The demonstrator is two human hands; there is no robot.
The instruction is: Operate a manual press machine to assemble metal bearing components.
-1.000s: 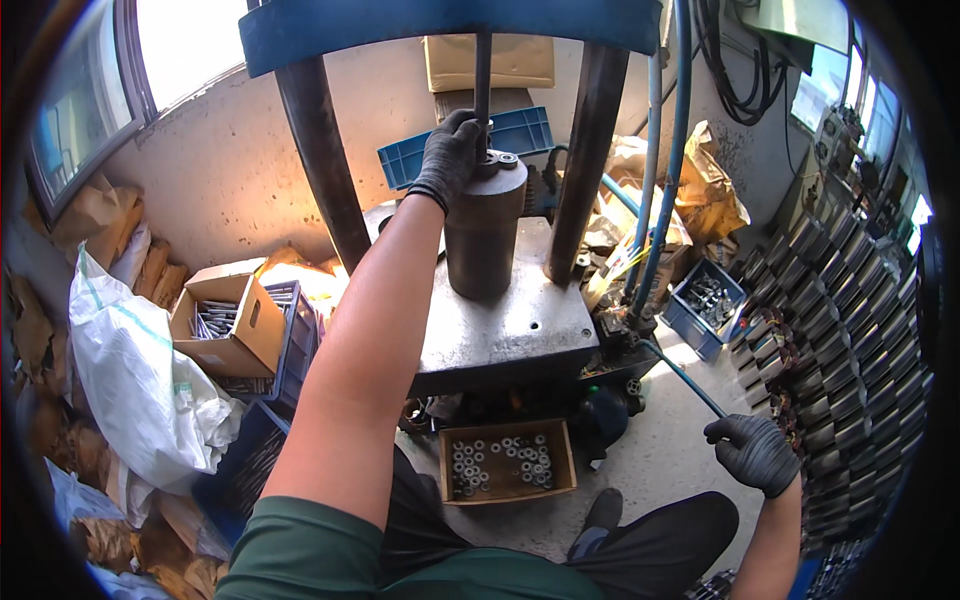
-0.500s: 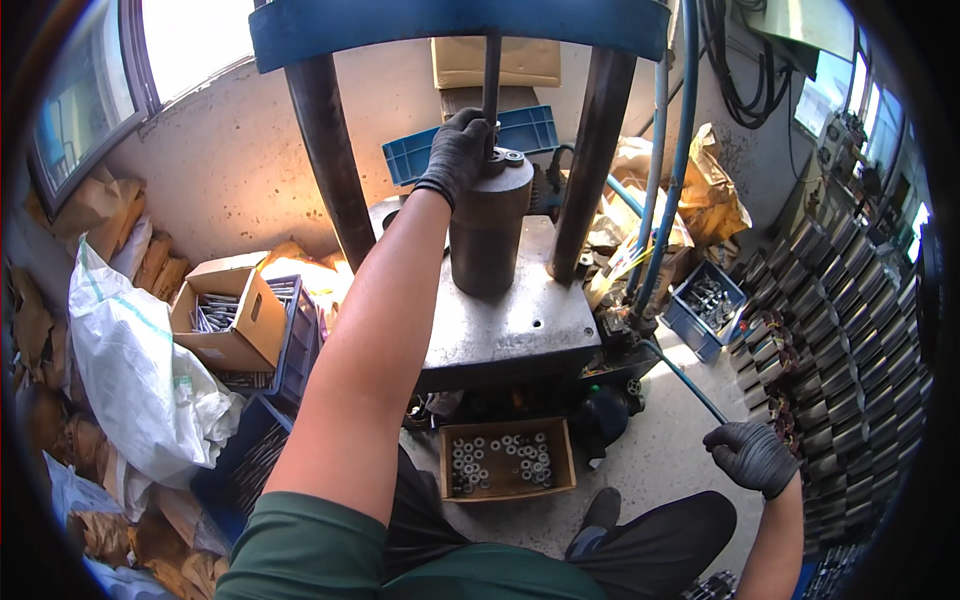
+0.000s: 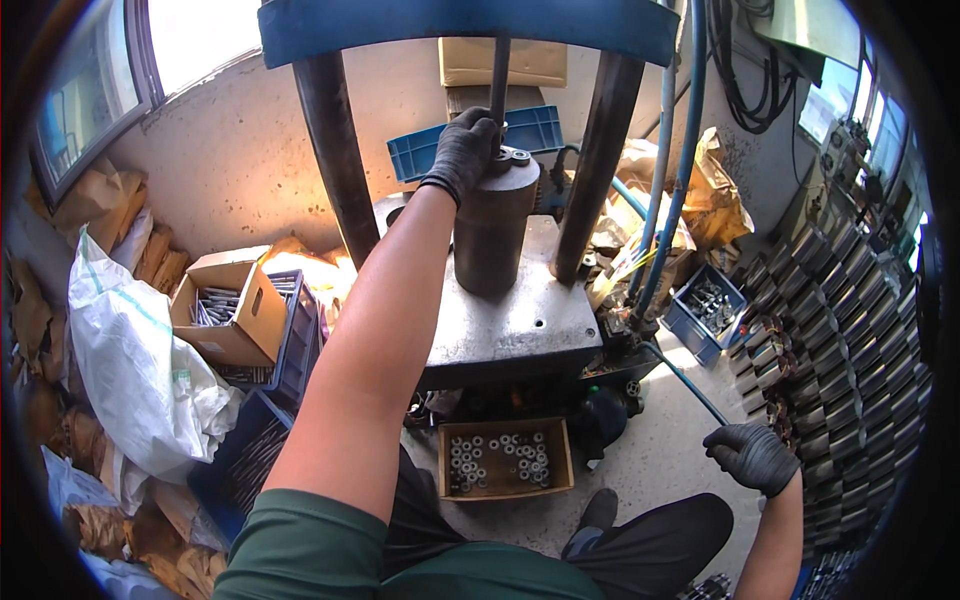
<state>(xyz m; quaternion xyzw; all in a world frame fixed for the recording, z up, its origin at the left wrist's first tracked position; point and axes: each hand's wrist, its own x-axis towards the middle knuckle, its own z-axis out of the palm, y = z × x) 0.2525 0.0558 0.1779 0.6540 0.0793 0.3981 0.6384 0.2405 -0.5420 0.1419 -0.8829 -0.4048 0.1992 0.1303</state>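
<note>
Your left hand at cylinder top, grip unclear; right hand grips lever; ring on cylinder, work seems unfinished.

The gloved left hand is at the lower end of an upright metal rod, above a dark cylinder topped by a small bearing. The gloved right hand grasps a slim lever, and a wooden box holds metal rings.
</note>
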